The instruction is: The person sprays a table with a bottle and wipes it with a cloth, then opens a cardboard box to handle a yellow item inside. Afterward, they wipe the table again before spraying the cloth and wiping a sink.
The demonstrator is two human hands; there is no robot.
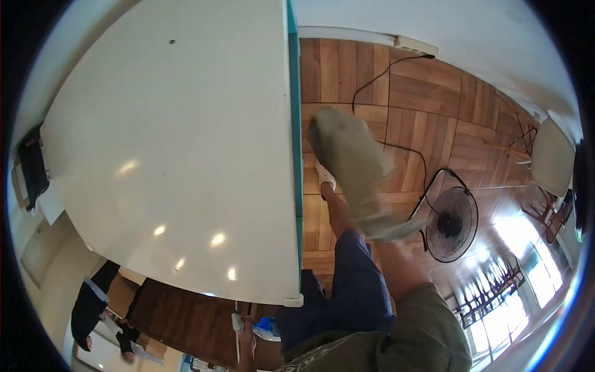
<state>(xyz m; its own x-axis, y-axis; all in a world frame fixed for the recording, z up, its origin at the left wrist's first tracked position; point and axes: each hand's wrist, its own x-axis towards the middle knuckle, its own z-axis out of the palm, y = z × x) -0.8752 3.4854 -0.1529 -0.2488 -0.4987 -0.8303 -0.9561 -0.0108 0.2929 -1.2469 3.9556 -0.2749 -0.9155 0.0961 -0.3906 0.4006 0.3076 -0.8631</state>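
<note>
A grey-green cloth (pixel 353 155), smeared by motion, hangs from my right hand (pixel 392 247) over the floor, right of a large white panel (pixel 186 124) with a teal edge (pixel 294 124). The cloth covers most of that hand's fingers. At the bottom, my left hand (pixel 246 332) is closed beside the panel's lower edge, around a slim white object (pixel 237 323) whose kind I cannot make out. Just right of it is a blue and white item (pixel 266 328), partly hidden.
On the parquet floor (pixel 421 136) stands a fan (pixel 452 223), its dark cord (pixel 372 80) running to a wall outlet strip (pixel 415 46). Chairs (pixel 493 291) stand by bright windows at right. Another person (pixel 93 304) is at lower left, near a brown wooden surface (pixel 180 316).
</note>
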